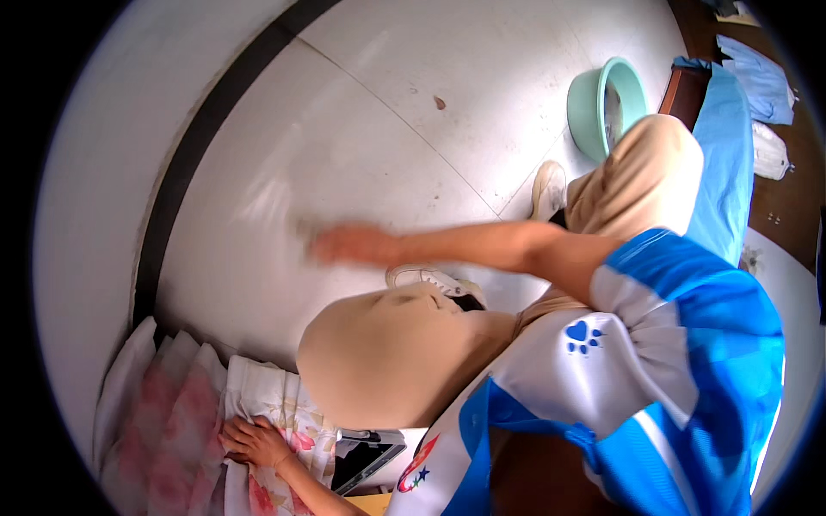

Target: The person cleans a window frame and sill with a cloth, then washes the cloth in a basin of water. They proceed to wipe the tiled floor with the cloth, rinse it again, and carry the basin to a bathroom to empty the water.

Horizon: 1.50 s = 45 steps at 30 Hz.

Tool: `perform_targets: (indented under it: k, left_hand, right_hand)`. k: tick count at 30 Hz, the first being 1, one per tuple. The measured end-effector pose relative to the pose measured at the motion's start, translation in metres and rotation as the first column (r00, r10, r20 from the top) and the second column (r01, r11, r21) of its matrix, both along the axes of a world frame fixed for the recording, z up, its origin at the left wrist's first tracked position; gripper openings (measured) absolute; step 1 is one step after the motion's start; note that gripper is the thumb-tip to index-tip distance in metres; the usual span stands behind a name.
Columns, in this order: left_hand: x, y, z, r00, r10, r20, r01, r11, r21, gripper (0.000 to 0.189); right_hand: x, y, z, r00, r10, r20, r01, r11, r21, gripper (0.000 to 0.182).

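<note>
My left hand (pixel 255 442) is at the lower left, its fingers bent over a fold of a white floral curtain (pixel 284 393). The curtain bunches around the fingers, and part of the grip is hidden in the cloth. My right hand (pixel 355 245) is stretched out over the pale tiled floor (pixel 361 129), above one white shoe. It is blurred by motion. A faint greyish smear lies at its fingertips, and whether it holds something is unclear. My bent knee (pixel 387 355) in beige trousers comes between the two hands.
A sheer curtain with pink flowers (pixel 174 413) hangs by the wall. A dark-screened device (pixel 368 458) is partly hidden beside my knee. A mint-green plastic basin (pixel 584 106) stands on the floor near blue cloth (pixel 723 148). A small brown scrap (pixel 439 102) lies on the tiles.
</note>
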<state>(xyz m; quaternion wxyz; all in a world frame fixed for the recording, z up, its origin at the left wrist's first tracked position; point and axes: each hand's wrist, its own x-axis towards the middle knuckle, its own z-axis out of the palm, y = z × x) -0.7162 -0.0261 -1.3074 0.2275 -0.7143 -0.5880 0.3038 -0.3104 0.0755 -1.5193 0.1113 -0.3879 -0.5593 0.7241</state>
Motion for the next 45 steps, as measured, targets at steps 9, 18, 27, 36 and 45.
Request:
perform_targets:
  k: [9, 18, 27, 36, 45]
  left_hand:
    - [-0.026, 0.039, 0.026, 0.987, 0.061, -0.149, -0.073, 0.994, -0.076, 0.034]
    - [0.061, 0.136, 0.034, 0.758, 0.419, 0.501, -0.302, 0.905, -0.300, 0.042]
    - [0.273, 0.239, 0.169, 0.196, 0.365, 0.910, 0.046, 0.924, -0.380, 0.042]
    - [0.413, 0.266, 0.135, 0.436, 0.220, 0.873, 0.683, 0.551, -0.480, 0.023]
    - [0.413, 0.306, 0.078, 0.425, 0.249, 0.870, 0.702, 0.517, -0.490, 0.019]
  right_hand:
    - [0.033, 0.025, -0.017, 0.964, -0.238, -0.117, 0.265, 0.837, 0.479, 0.034]
    - [0.167, 0.100, -0.063, 0.957, -0.288, -0.040, 0.240, 0.703, 0.670, 0.033]
    - [0.124, 0.008, -0.080, 0.977, 0.155, -0.148, -0.019, 0.752, 0.659, 0.032]
    - [0.193, 0.163, -0.055, 0.660, -0.747, 0.079, 0.209, 0.283, 0.936, 0.056]
    - [0.073, 0.019, -0.081, -0.809, -0.444, 0.385, 0.587, -0.622, 0.517, 0.026]
